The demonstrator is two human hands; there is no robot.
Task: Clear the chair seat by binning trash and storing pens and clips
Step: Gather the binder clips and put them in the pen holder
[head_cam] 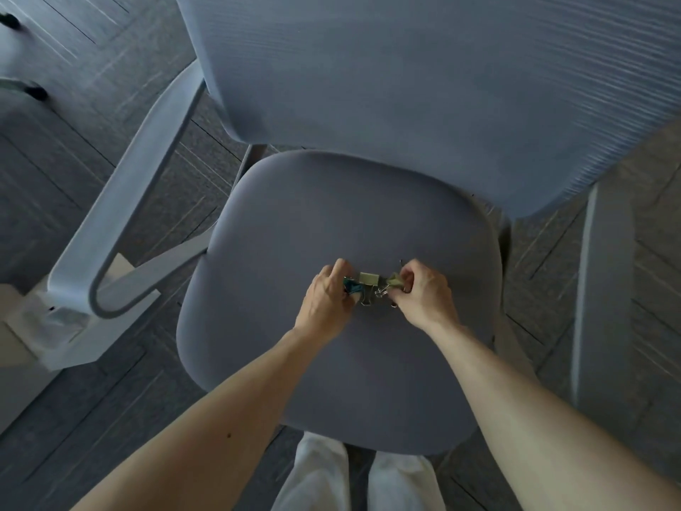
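Note:
The grey chair seat (331, 215) fills the middle of the head view. Near its centre lie binder clips in a small cluster. My left hand (326, 300) is closed around a dark teal binder clip (353, 286). My right hand (423, 291) pinches a pale green binder clip (393, 281). Between the two hands a cream binder clip (369, 278) rests on the seat, its wire handles (379, 292) pointing toward me. No pens or trash show on the seat.
The mesh backrest (423, 75) rises behind the seat. Grey armrests stand at the left (121, 201) and right (599, 289). A white object (48, 326) sits on the floor at the left. My legs show below the seat's front edge.

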